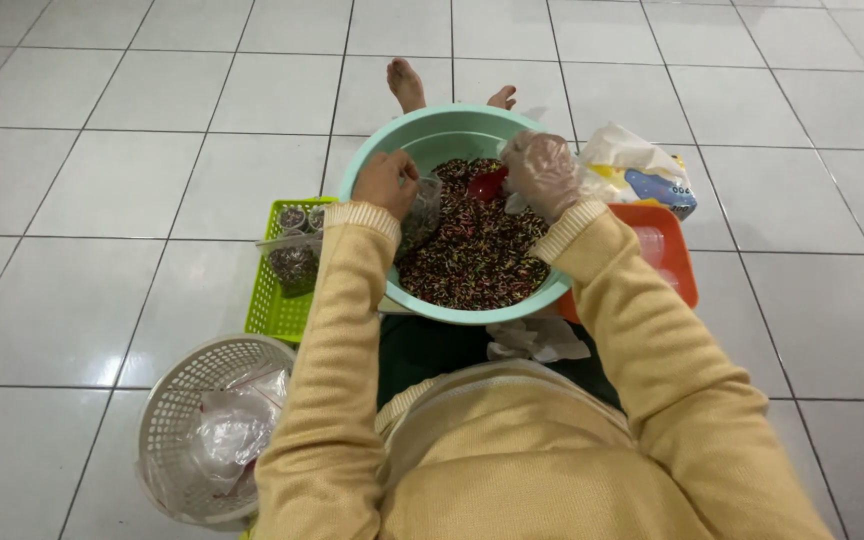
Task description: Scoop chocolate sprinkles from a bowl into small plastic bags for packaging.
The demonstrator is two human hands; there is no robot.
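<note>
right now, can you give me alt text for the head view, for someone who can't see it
Seated on a white tiled floor, a person scoops from a teal basin of dark multicoloured sprinkles: the gloved right hand holds a red scoop, the bare left hand a small clear bag. A green basket sits left, an orange tray right.

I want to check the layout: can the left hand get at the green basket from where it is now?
Probably yes. The left hand holds a small clear bag over the teal basin, and the green basket sits right beside it on that side, nothing between; only the bag occupies the hand.
</note>
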